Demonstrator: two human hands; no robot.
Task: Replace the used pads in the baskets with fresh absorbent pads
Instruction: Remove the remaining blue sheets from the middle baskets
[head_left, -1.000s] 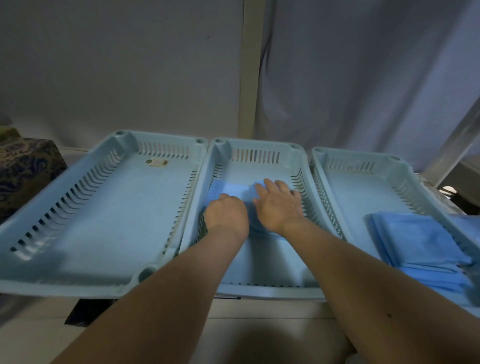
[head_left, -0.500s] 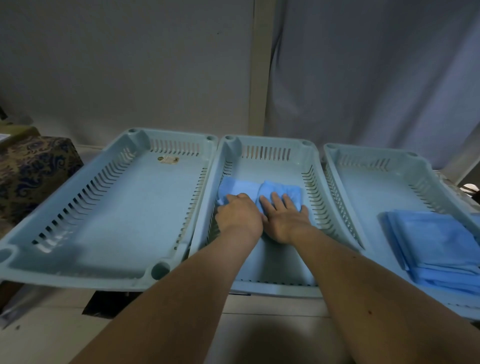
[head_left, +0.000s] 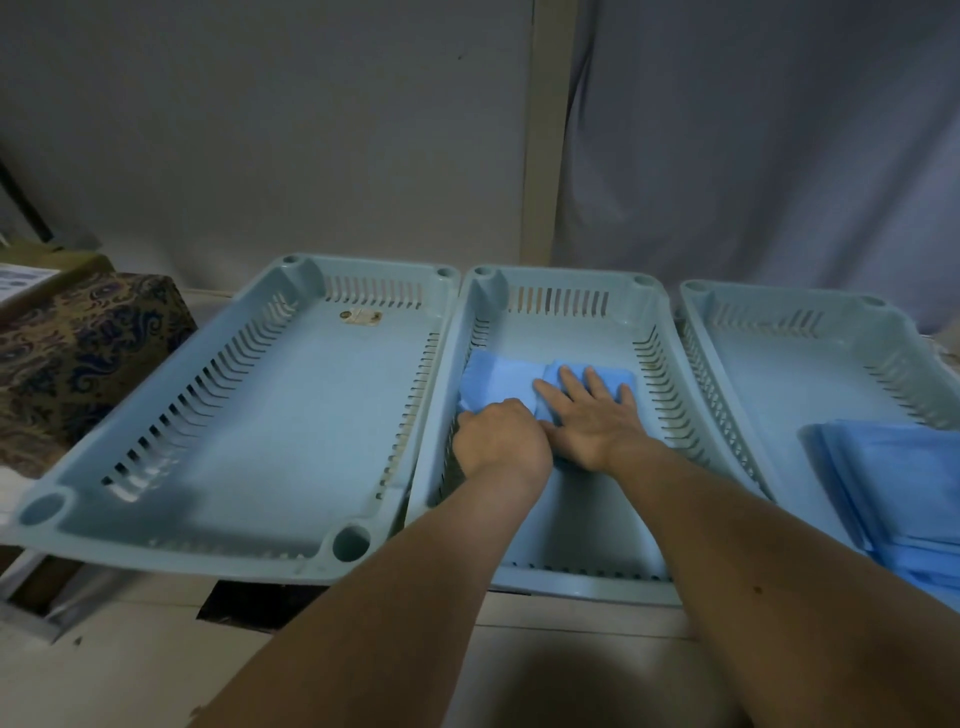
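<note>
Blue pad: folded, part-opened, lying in far half of middle basket, spread from left wall toward right wall.
Left hand: knuckles up, fingers curled under; grip apparently pinching near-left edge of pad, fingertips hidden, so contact judged rather than seen.
Right hand: flat, fingers straight and spread, pressing down on right fold of pad; grip released, nothing grasped.
Left basket: no pad inside; slotted walls, bare floor.
Right basket: stack of folded blue pads in near-right portion; likely fresh supply.
Step in hand: unfolding and flattening fresh pad across middle basket floor (judgement).
Method, anchor: keep flat right palm on pad as hold-down while drawing free edge outward with left.
Method, spread: open one fold at a time; pull toward near end, where floor is not yet covered.
Method, fit: align pad edges with basket walls; smooth from centre outward to remove ridges.
Risk: thin pad likely to bunch or slide on smooth plastic if pulled without hold-down.
Labels: small oval sticker on far floor of left basket; print too small to read.
Other writing: none legible.
Surroundings: patterned fabric object at far left; pale surface beneath baskets.
</note>
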